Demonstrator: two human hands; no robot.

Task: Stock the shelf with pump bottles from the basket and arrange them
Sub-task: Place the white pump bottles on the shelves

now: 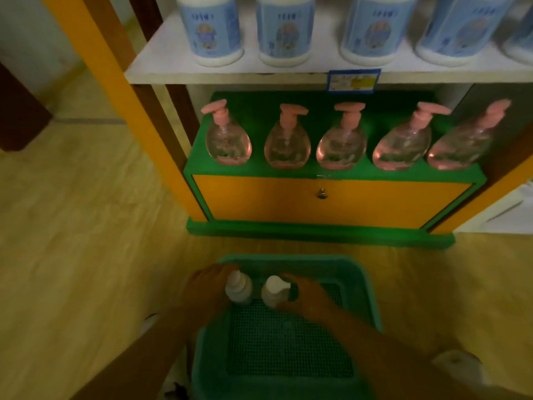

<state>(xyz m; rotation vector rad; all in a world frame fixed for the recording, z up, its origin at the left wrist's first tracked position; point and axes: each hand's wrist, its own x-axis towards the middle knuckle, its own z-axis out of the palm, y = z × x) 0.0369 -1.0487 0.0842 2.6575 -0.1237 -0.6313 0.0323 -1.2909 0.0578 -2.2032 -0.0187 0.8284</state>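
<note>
A green basket (366,287) sits on the floor below the shelf. Two white pump bottles stand at its far end. My left hand (207,287) curls round the left white bottle (238,288). My right hand (305,295) grips the right white bottle (272,290) from its right side. On the green lower shelf (259,168) stand several clear pink pump bottles (227,140) in a row, their pink pump heads pointing various ways. The picture is blurred.
Above, a white shelf (178,70) carries several large white bottles with blue labels (210,27) and a blue price tag (353,80). Below the green shelf is an orange cabinet door (317,203) with a lock. Wooden floor lies to the left.
</note>
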